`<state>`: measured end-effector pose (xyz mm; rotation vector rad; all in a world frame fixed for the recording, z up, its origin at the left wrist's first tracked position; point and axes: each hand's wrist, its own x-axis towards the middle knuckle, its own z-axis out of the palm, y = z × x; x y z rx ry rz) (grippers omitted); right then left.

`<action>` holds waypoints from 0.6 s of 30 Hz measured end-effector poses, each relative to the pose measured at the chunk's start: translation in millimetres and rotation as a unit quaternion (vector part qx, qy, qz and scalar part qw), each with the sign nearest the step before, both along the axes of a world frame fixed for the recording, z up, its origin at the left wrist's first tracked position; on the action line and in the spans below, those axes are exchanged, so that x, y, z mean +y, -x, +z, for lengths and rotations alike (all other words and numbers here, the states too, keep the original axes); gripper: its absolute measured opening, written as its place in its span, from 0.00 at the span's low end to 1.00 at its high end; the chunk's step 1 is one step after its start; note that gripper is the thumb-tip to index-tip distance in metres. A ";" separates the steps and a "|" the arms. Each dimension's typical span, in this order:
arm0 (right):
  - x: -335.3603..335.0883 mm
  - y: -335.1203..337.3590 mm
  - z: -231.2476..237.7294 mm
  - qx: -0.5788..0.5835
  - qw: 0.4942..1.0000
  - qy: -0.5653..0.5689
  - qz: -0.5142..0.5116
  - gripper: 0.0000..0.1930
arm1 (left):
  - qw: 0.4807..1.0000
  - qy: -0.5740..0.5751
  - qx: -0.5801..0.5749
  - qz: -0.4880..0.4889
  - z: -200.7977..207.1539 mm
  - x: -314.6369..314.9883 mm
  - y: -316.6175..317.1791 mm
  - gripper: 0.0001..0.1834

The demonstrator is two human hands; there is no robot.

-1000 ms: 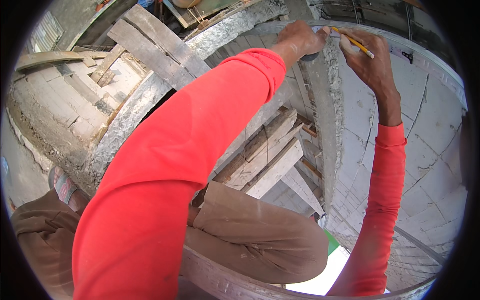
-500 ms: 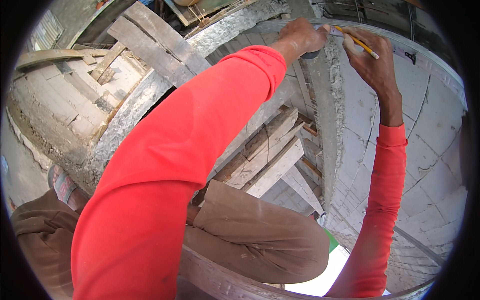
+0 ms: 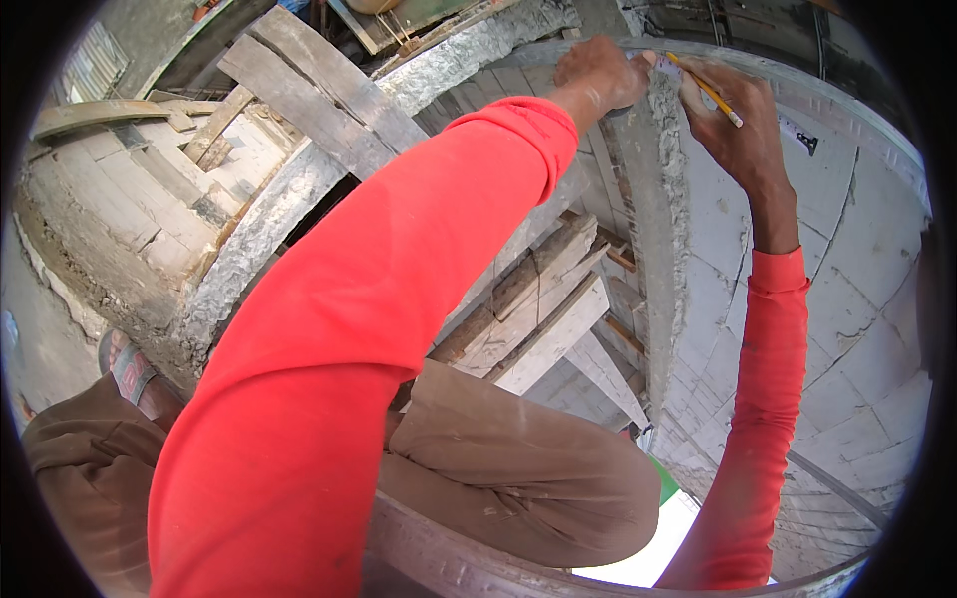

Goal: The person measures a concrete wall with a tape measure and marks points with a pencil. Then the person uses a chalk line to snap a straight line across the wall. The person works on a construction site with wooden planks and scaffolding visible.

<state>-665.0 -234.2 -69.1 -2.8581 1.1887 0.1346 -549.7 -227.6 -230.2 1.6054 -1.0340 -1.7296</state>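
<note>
Pale block wall (image 3: 862, 289), right. Far: L hand (image 3: 603, 75), w/ R hand (image 3: 736, 115) just right of it. L pinches tape measure (image 3: 795, 132), its end out right of R; R grasps yellow pencil (image 3: 720, 104). If L grip loosens, tape prob. slides & throws pencil off.

Concrete beam (image 3: 469, 60) (rough), grey; planks (image 3: 299, 95) across

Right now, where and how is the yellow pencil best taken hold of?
The pencil is probably best pinched on its slim shaft near the upper-left end, coming from the right: it slants across the right hand, with that end pointing toward the left hand.
</note>
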 end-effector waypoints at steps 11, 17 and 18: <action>-0.8 3.8 3.0 0.021 0.999 -0.005 0.041 0.13 | 0.999 0.036 -0.016 -0.022 -7.4 15.7 0.0 0.45; -0.5 8.3 0.8 0.001 0.999 -0.008 0.032 0.13 | 0.999 0.015 -0.006 -0.030 -3.1 22.4 -0.7 0.43; -0.9 9.6 -0.2 -0.002 0.999 -0.004 0.036 0.13 | 0.999 0.008 0.000 -0.031 -2.7 23.4 -0.7 0.41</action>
